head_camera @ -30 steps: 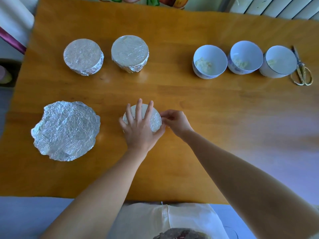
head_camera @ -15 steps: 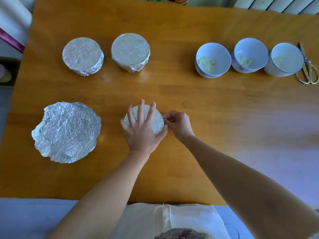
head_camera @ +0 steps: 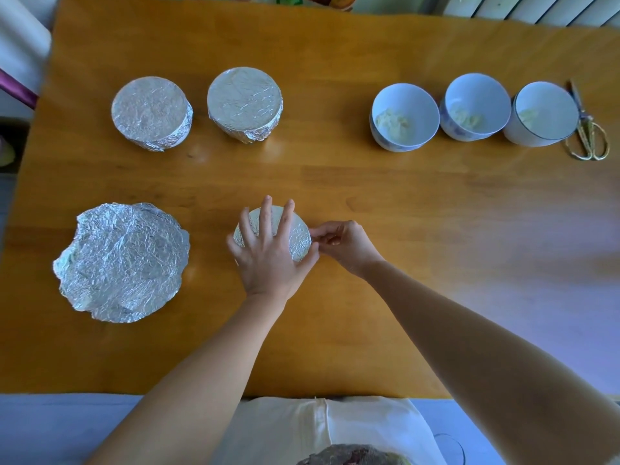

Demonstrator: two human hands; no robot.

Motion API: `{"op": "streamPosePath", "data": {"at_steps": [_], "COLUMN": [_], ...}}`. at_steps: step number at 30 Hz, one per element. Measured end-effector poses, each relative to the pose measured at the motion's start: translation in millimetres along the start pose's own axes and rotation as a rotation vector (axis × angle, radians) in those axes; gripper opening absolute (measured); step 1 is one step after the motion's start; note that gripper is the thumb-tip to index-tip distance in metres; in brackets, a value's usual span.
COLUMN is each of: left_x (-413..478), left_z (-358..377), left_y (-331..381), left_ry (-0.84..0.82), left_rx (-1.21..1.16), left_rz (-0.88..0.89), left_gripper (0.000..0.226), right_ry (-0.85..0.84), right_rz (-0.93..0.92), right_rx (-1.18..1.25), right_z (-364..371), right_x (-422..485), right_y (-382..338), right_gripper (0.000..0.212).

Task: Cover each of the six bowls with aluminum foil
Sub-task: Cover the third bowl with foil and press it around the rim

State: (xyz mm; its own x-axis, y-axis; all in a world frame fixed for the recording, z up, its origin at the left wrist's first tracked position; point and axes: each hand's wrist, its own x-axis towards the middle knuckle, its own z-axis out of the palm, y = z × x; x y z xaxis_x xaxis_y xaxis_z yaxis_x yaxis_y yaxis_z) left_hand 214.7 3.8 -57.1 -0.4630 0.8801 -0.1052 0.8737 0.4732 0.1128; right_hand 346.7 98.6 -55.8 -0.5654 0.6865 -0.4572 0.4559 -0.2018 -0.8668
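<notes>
The left hand (head_camera: 268,260) lies flat, fingers spread, on the covered bowl (head_camera: 257,219) mid-tabletop (head_camera: 352,182); the right hand (head_camera: 345,245) pinches the foil (head_camera: 301,241) at its edge.

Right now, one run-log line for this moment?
step: wrapping third bowl | left hand: pressing flat on top | right hand: pinching foil edge | done: two covered bowls | todo: three open bowls

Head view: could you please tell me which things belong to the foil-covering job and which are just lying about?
Job: bowl being wrapped, under left hand, right hand pinching its foil edge; two covered bowls; three open bowls; loose foil.
Lying about: scissors, untouched; white cloth.
</notes>
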Motion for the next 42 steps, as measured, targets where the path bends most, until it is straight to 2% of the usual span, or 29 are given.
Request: {"op": "streamPosePath", "data": {"at_steps": [11,16,20,27,31,35,38,42], "left_x": [0,0,0,0,0,0,0,-1], "left_z": [-1,-2,-2,-3,-4,-3,-5,-7], "left_y": [0,1,1,2,2,2,2,5], "left_ry": [-0.012,-0.017,-0.03,-0.04,-0.047,-0.056,-0.065,-0.081], "left_rx": [0.007,-0.001,-0.007,0.009,0.021,0.024,0.005,-0.021], "left_rz": [-0.002,-0.012,-0.012,-0.018,-0.021,-0.005,-0.019,-0.056], "left_gripper": [0.081,0.082,0.083,0.08,0.079,0.078,0.076,0.077], "right_ry": [0.037,0.046,0.053,0.171,0.232,0.223,0.147,0.034], "right_rz": [-0.053,0.049,0.13,0.174,0.225,0.282,0.291,0.305], "right_rx": [-0.142,-0.018,0.121,0.029,0.004,0.088,0.145,0.255], "right_z": [1,5,8,18,21,23,21,21], "right_x": [6,11,10,17,16,15,12,6], "right_y": [-6,-3,-3,-5,-2,3,5,2], "right_gripper": [0.027,0.019,0.02,0.027,0.024,0.019,0.018,0.029]}}
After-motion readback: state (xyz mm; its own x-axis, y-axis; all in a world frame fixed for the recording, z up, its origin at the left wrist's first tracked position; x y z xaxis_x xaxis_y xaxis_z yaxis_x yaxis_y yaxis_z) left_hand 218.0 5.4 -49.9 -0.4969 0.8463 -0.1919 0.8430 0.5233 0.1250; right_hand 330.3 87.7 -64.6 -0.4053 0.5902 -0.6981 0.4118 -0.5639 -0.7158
